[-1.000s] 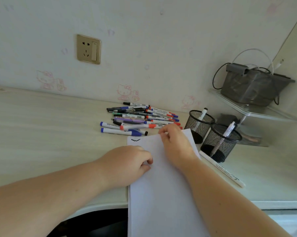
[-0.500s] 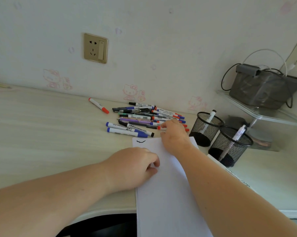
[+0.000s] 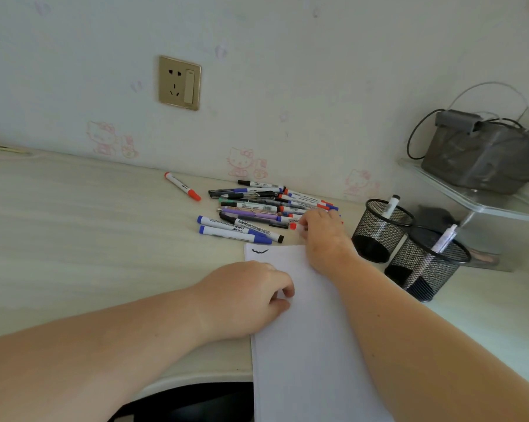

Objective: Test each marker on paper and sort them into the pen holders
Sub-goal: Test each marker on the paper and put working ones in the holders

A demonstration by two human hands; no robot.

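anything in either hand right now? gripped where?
Right hand is on a red-capped marker at the pile's edge, fingers over its barrel beside the cap; a firm grip can't be confirmed. Left hand holds nothing, resting on the paper.

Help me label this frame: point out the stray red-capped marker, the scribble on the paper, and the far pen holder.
Stray red-capped marker point(image 3: 182, 186), head view, middle of its white barrel.
Scribble point(image 3: 259, 251), head view, centre of the black wavy line.
Far pen holder point(image 3: 378, 231), head view, front mesh wall.
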